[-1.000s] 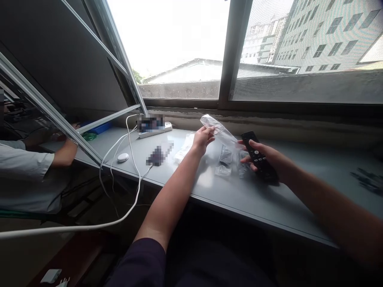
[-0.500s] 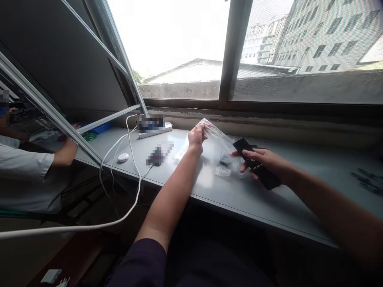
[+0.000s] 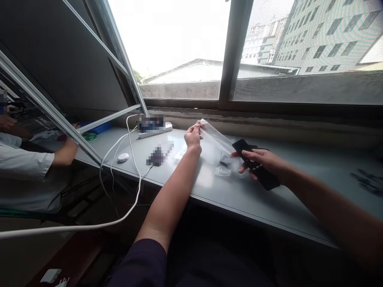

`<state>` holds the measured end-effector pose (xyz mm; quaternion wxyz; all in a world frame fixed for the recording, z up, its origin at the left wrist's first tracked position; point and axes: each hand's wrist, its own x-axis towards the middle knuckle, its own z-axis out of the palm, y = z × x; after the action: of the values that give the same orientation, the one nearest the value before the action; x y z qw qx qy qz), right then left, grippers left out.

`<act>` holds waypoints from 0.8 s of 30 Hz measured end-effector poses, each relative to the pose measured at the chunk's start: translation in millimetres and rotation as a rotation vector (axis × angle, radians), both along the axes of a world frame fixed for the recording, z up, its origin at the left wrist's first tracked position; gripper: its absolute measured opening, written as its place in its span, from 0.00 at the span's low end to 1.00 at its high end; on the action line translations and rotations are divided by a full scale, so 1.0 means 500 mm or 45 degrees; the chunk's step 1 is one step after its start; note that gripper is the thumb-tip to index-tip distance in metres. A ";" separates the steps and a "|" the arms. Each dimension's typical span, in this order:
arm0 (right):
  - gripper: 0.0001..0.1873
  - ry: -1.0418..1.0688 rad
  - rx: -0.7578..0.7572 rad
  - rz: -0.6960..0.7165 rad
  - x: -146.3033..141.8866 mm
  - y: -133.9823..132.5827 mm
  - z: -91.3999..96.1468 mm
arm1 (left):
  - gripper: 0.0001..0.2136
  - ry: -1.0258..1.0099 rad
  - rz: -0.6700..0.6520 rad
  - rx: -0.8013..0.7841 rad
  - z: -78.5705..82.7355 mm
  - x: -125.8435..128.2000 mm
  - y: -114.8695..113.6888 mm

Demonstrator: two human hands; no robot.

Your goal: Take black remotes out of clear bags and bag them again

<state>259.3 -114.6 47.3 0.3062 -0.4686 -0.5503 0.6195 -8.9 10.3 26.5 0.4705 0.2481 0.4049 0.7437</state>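
My left hand (image 3: 194,134) is closed, pinching the upper corner of a clear plastic bag (image 3: 218,136). The bag stretches down to the right, toward my right hand (image 3: 271,161). In that hand I grip a black remote control (image 3: 257,167) with light buttons, tilted, my thumb lying across its face. The bag's lower end meets the fingers of my right hand near the remote's top end; exactly how they touch is hidden. Below the bag, on the grey table (image 3: 206,187), lie a small dark item in clear wrap (image 3: 225,158) and a small clear packet (image 3: 223,171).
A white power strip (image 3: 155,130), a round white device (image 3: 123,158) and looping white cables (image 3: 139,175) are at the left. A metal frame (image 3: 50,103) divides off another person in a light sleeve (image 3: 24,161). Dark pieces (image 3: 368,179) lie at the far right.
My left hand has shifted slightly left with the bag's corner, and the bag looks straighter. The remote in my right hand has barely moved.
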 end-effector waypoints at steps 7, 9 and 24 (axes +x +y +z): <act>0.32 -0.007 -0.027 0.011 -0.002 -0.006 0.005 | 0.12 -0.108 0.051 -0.022 0.002 -0.003 0.007; 0.32 -0.005 -0.027 0.013 -0.002 -0.006 0.006 | 0.11 -0.113 0.053 -0.019 0.004 -0.003 0.008; 0.31 -0.007 -0.029 0.007 -0.004 -0.002 0.002 | 0.11 -0.140 0.006 0.022 0.005 -0.003 0.001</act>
<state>257.4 -115.6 48.4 0.2975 -0.4723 -0.5454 0.6253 -10.2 11.0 28.8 0.4881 0.2101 0.3727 0.7607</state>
